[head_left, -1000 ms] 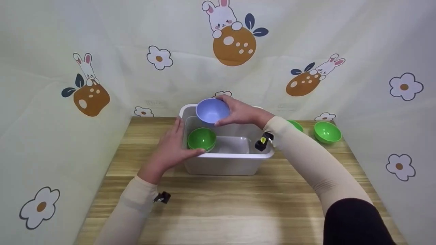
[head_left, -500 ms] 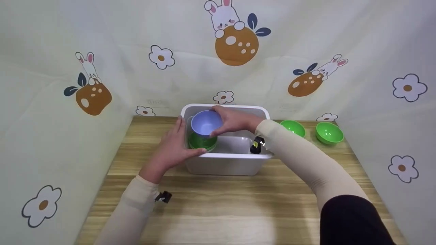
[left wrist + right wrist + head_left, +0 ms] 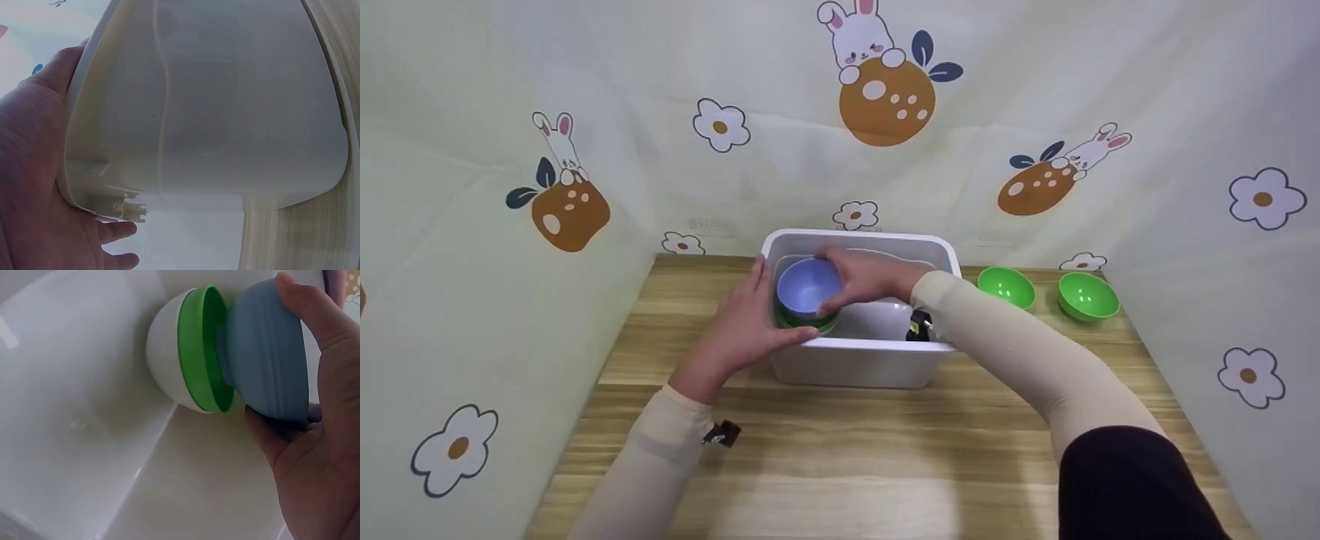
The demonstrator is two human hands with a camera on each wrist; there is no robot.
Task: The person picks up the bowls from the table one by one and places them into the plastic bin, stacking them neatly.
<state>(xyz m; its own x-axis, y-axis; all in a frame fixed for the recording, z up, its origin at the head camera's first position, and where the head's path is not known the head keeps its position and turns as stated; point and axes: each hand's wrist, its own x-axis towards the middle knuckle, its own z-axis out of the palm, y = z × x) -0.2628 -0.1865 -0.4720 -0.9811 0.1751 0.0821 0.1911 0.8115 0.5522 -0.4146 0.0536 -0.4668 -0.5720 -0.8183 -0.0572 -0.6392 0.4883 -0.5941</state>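
My right hand [image 3: 870, 276] grips a blue bowl [image 3: 812, 286] by its rim, inside the left end of the white bin [image 3: 855, 363]. The right wrist view shows the blue bowl [image 3: 261, 349] with its foot just within the mouth of a green bowl [image 3: 194, 349]. That green bowl sits nested in a white bowl [image 3: 166, 351]. My left hand [image 3: 742, 326] rests on the bin's front left corner, thumb along the front rim and fingers straight along the left side. In the left wrist view, the left hand [image 3: 34, 140] lies against the rim of the bin [image 3: 225, 112].
Two green bowls, one nearer the bin [image 3: 1006, 286] and one farther right [image 3: 1087, 296], stand on the wooden table [image 3: 840, 457]. A patterned cloth [image 3: 780, 172] walls the back and sides.
My right hand has lowered the blue bowl from above the bin's back rim down over the green bowl inside. The left hand has stayed at the bin's corner.
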